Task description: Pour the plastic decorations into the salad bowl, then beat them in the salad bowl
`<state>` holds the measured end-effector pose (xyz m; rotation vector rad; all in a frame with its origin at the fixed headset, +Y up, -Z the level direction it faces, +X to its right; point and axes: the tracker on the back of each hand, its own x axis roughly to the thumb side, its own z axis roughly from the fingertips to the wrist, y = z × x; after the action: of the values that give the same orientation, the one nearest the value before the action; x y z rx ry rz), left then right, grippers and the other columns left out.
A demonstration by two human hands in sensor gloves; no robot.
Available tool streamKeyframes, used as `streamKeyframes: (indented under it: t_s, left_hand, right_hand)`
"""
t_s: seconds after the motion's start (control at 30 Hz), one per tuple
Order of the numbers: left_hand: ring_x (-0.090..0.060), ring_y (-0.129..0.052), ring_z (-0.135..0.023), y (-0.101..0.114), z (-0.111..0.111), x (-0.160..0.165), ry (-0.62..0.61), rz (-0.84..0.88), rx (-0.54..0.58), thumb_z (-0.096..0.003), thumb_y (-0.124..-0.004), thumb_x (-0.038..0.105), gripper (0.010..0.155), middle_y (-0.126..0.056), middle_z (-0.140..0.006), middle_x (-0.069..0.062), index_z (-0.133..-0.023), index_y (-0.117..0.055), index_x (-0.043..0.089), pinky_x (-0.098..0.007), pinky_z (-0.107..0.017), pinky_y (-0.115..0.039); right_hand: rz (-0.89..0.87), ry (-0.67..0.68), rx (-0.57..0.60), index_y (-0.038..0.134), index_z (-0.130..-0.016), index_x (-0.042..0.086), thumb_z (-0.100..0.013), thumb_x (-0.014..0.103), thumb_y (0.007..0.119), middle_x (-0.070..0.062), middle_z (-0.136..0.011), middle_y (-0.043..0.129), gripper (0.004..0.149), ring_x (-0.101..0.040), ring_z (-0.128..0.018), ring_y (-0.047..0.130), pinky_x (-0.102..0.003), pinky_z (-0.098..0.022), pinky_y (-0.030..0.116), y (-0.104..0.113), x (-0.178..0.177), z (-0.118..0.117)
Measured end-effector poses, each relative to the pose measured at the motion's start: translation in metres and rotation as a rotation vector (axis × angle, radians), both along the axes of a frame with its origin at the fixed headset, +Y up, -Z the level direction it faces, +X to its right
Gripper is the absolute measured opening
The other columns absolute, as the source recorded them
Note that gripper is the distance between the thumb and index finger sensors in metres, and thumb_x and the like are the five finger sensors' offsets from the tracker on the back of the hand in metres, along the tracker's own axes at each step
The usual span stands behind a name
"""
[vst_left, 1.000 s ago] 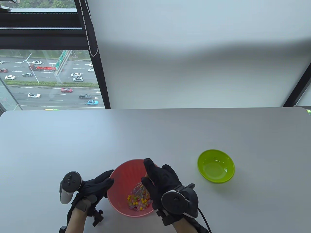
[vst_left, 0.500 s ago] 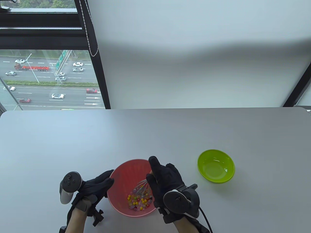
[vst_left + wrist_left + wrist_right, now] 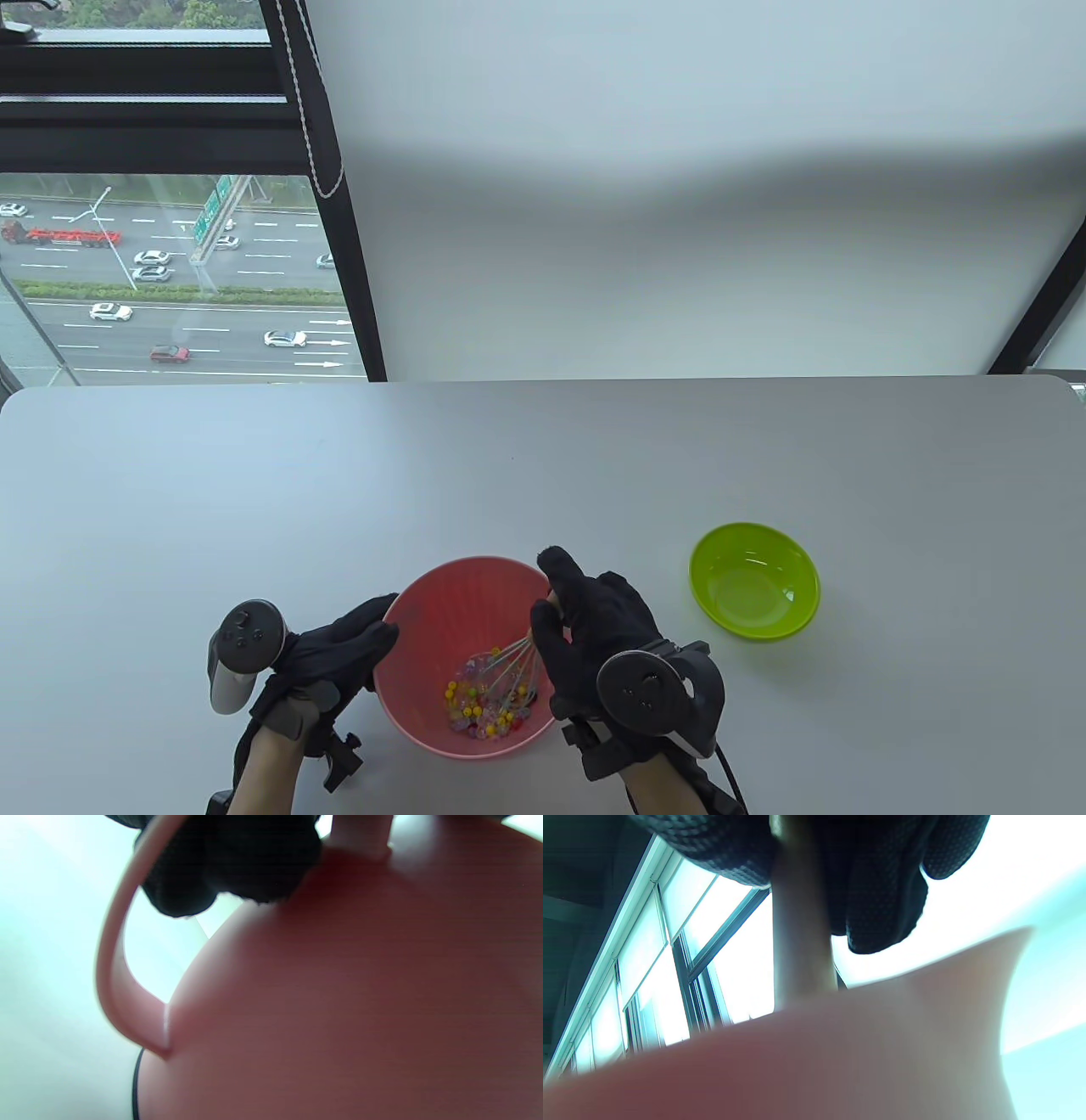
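Note:
A pink salad bowl (image 3: pixel 433 607) stands near the table's front edge, with small coloured plastic beads (image 3: pixel 477 706) lying in its bottom. My right hand (image 3: pixel 585 624) grips the handle of a wire whisk (image 3: pixel 506 669), whose wires dip among the beads. My left hand (image 3: pixel 344 649) holds the bowl's left side, fingers curled at its handle loop (image 3: pixel 112 976). The bowl's pink wall (image 3: pixel 339 1005) fills the left wrist view. In the right wrist view the whisk handle (image 3: pixel 799 942) runs down from my gloved fingers (image 3: pixel 878 899) behind the blurred bowl rim (image 3: pixel 840 1052).
An empty lime green bowl (image 3: pixel 754 581) sits to the right of the pink bowl. The grey table (image 3: pixel 543 458) reaches back to a white wall, with a window at the upper left.
My right hand with the whisk has shifted to the right across the bowl, and the wires have swept right through the beads. The left hand and bowl have stayed still.

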<state>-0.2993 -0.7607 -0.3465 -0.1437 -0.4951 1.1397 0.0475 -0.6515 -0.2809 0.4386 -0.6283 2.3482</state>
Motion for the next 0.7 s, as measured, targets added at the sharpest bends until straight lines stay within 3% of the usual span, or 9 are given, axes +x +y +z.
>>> streamKeyframes:
  t_s: [0.7]
  left_hand:
    - [-0.034,-0.093,-0.061,0.000,0.000,0.000,0.000,0.006,-0.003,-0.0554,-0.063,0.067,0.077,-0.094,-0.043,-0.002,-0.101,-0.070,0.005,-0.063,-0.073,-0.052]
  right_hand:
    - [-0.045,0.100,-0.054,0.053,-0.103,0.030,-0.056,0.043,0.079,0.001,-0.087,0.086,0.055,-0.021,-0.058,0.104,-0.045,-0.069,0.070,-0.006,-0.010,-0.002]
